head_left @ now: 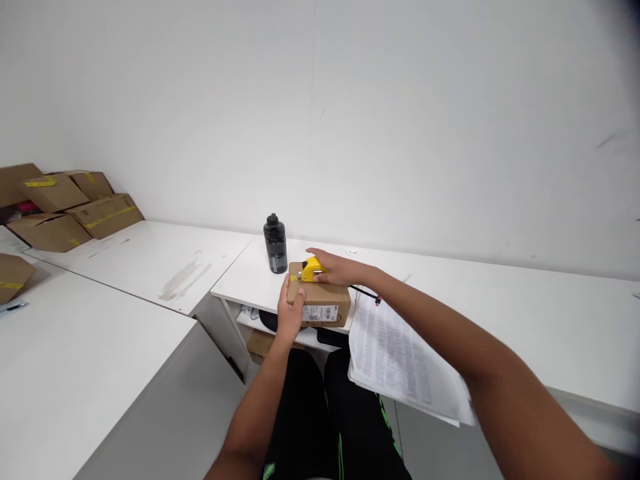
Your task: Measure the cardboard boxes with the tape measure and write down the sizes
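Observation:
A small brown cardboard box (327, 293) with a white label on its front side lies at the table's front edge. My left hand (290, 315) is closed around the box's left end, the thumb resting on top. Over the top of the box, my right hand (340, 268) grips a yellow tape measure (311, 271), whose metal end is at the box's left part. How far the blade is drawn out, I cannot tell. A thin black cord or strap (364, 292) runs from beneath my right hand toward the papers.
Behind the box stands a dark water bottle (276, 245). Printed sheets (395, 353) overhang the table edge on the right. Several taped cartons (107, 215) are piled at far left. A shelf (305, 339) below the tabletop holds dark items. A pen (13, 307) lies far left.

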Demonstrator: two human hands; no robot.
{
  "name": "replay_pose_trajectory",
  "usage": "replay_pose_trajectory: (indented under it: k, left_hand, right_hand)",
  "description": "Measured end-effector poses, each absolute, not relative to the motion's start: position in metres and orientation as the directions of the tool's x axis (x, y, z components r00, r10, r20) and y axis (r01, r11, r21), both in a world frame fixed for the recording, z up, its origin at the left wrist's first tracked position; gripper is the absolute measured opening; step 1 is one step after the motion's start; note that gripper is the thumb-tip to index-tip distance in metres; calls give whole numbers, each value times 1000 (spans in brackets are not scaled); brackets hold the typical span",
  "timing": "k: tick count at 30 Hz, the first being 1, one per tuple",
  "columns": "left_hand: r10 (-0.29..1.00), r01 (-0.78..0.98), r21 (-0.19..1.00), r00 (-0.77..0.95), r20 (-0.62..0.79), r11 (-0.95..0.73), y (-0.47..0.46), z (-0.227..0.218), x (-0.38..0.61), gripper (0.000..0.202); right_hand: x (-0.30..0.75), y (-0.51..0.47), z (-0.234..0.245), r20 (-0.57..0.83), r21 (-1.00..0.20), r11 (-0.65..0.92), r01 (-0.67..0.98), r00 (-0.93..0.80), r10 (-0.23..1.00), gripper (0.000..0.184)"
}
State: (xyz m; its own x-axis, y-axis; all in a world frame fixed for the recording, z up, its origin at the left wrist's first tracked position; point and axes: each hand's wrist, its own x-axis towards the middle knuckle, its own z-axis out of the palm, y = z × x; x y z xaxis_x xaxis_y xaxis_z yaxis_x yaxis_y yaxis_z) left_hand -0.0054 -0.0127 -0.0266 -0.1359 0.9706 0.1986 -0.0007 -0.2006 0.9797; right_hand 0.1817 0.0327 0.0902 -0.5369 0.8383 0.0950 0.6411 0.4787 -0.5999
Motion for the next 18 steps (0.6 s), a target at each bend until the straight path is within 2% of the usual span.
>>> replay_pose_trajectory:
  k: [5,7,12,15,18]
  left_hand:
    - [959,84,970,-151,239,-229,-13,-27,0,63]
    - [966,84,975,-144,214,-203,-11,-27,1,67]
    - [967,53,979,-152,202,-196,-8,-29,3,82]
    - [967,64,980,-163,196,-188,-8,-31,4,83]
    - [963,75,976,-167,213,-203,-9,-31,5,72]
  right_hand:
    - [243,27,75,70,-634,341,694,-388,919,79]
    - [244,27,73,108,-649,354,674,-378,919,81]
    - [185,39,83,228,-625,559,545,-557,798,84]
    - [149,44,91,205,-585,617,526,-641,740,82]
    - [137,47,97,130,-533,607,589,-652,747,82]
